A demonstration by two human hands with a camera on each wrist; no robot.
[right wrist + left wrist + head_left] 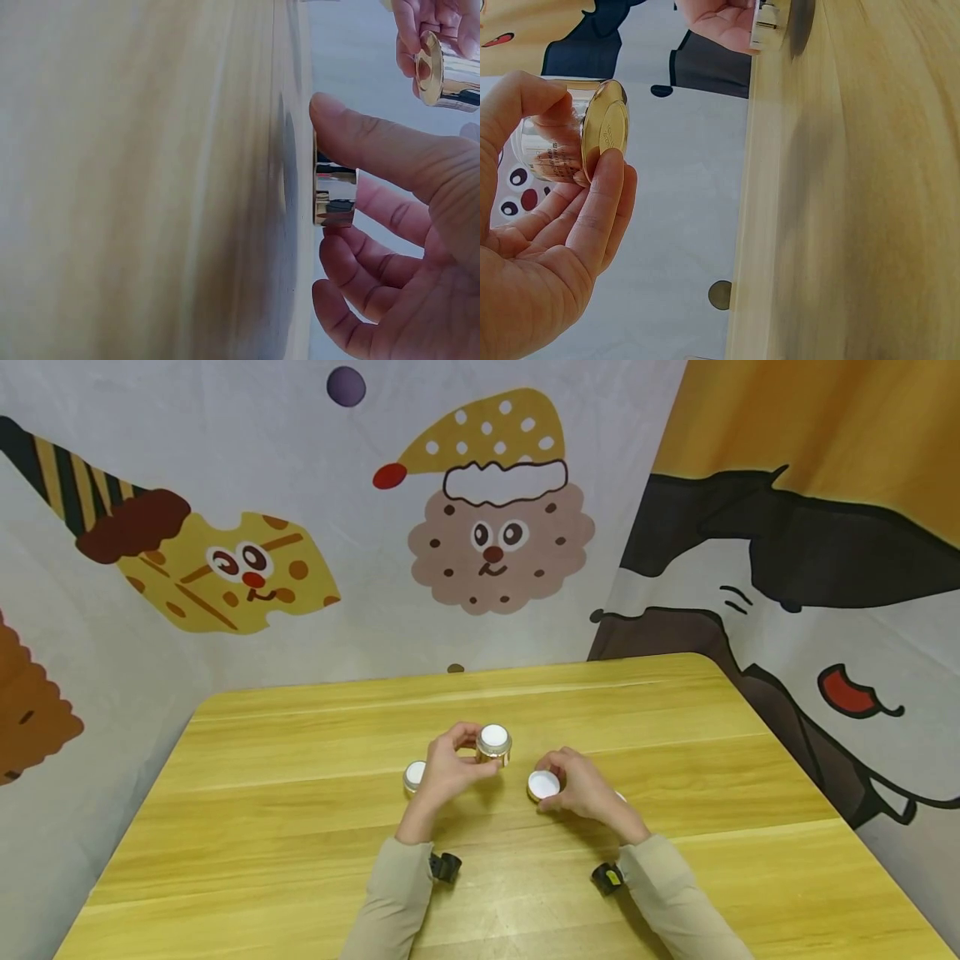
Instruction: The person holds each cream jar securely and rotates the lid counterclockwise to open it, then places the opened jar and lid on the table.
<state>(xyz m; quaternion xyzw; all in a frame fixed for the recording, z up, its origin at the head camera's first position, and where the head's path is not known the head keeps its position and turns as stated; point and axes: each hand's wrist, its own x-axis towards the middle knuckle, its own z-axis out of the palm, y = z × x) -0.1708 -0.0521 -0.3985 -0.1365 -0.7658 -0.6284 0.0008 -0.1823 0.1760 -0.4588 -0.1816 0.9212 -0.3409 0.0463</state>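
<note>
My left hand holds a small shiny gold cosmetic jar above the table, its white top facing up. In the left wrist view, the fingers and thumb grip the jar around its side and gold base. My right hand pinches a gold lid by its rim, with the white inside turned up. The right wrist view shows the lid between thumb and fingers, close to the tabletop; I cannot tell if it touches. Jar and lid are apart.
A second white-topped jar stands on the wooden table beside my left wrist, partly hidden. Behind my right wrist a white edge of another object peeks out. A printed cloth hangs behind the table.
</note>
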